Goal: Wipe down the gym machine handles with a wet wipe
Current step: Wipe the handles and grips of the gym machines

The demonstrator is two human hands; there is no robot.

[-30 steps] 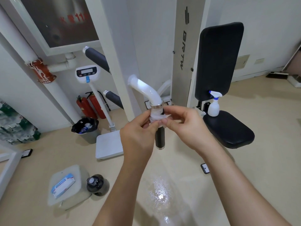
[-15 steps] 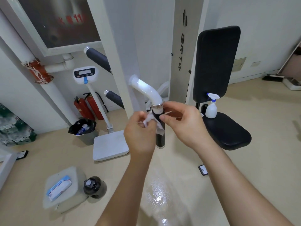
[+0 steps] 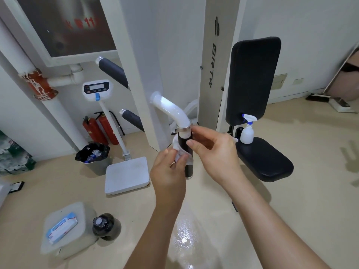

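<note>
The wet wipe (image 3: 179, 152) is pinched between the thumb and curled fingers (image 3: 182, 159) of the left hand (image 3: 169, 171). It is pressed against the left side of the black handle (image 3: 188, 169), which hangs upright from the white bent tube (image 3: 171, 111) of the gym machine. The wipe is bunched at mid-height on the grip, probably so that it can be drawn round and along the foam.

The right hand (image 3: 215, 152) is set on the upper part of the handle, just under the metal collar, with thumb and forefinger (image 3: 198, 130) curled about it from the right. This hold is judged to steady the handle while the wipe is rubbed. Whether a corner of the wipe is also caught there cannot be told.

The lower end of the handle is left uncovered, so a downward stroke seems called for next.

A spray bottle (image 3: 247, 133) is stood at the rear edge of the seat (image 3: 272, 164), and a wipe pack (image 3: 62, 227) is kept near on the floor.
</note>
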